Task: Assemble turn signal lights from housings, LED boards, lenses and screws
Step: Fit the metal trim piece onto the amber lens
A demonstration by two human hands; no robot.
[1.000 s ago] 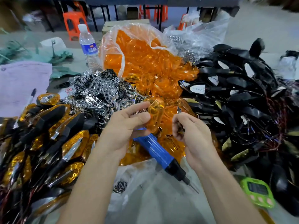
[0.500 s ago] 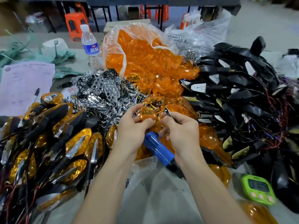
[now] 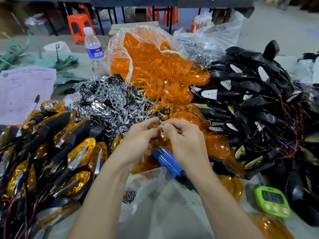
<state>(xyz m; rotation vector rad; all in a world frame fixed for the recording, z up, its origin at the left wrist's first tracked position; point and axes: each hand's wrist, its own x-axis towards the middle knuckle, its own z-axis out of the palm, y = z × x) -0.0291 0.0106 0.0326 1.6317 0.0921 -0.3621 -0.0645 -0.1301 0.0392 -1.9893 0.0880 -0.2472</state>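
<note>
Whereas your hands stood apart one second ago, now they meet — left hand (image 3: 138,142) curls round amber lens (image 3: 158,141), right hand (image 3: 187,144) pinches small silvery piece (image 3: 162,126) against it. Likely fitting step begun. Lens: translucent orange, mostly hidden by fingers, held just above blue screwdriver (image 3: 166,161).

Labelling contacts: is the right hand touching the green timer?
Apart. Head view: the right hand pinches a small silver part by the left hand, mid-pile; the green timer lies on the table lower right, grey tabletop showing between it and the arm.
</note>
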